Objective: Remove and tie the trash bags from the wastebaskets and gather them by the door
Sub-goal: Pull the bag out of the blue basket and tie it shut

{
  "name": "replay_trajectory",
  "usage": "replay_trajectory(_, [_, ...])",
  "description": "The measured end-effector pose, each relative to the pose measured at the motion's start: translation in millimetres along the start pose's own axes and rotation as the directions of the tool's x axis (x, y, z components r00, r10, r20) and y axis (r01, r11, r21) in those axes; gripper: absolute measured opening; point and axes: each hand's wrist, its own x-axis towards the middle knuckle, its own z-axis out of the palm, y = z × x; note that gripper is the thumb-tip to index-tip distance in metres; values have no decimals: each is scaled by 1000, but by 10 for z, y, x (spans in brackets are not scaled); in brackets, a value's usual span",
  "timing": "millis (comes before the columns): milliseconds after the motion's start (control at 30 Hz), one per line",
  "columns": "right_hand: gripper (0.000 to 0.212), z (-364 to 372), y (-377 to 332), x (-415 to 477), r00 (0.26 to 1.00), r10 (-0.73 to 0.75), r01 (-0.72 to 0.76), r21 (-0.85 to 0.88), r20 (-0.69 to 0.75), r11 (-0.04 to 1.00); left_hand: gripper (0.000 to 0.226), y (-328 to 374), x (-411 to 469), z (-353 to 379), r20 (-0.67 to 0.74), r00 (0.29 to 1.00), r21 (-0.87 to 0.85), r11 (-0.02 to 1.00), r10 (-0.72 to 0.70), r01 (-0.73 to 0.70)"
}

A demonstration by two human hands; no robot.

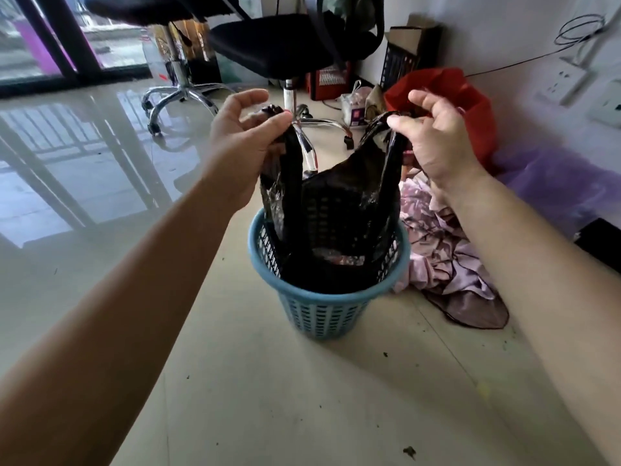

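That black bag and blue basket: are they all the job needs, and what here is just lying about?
Job: black trash bag, blue wastebasket, left hand, right hand, each gripping a bag handle.

Lying about: pink cloth, red bag, office chair, cardboard box.

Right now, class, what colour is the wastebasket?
Light blue wastebasket with a perforated lattice wall; head view.
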Motion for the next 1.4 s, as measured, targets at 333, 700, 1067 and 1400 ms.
replay_trajectory(333, [142,-174,711,-230,974,168,-73,-496,150,865,107,-848,-517,-281,27,977,762,629,210,-156])
replay_trajectory(700, [41,68,1045,-225,979,-75,174,-585,190,792,93,-1100,-200,-162,-86,969,479,844,-230,243])
replay_trajectory(1067, [14,667,-468,293,941,-339,329,-309,25,892,21,127,521,-69,-293,955,232,972,46,25])
replay_trajectory(1400, [15,1552,-2408,513,836,-537,545,58,-108,836,20,1983,835,-837,-480,830,102,958,283,-267])
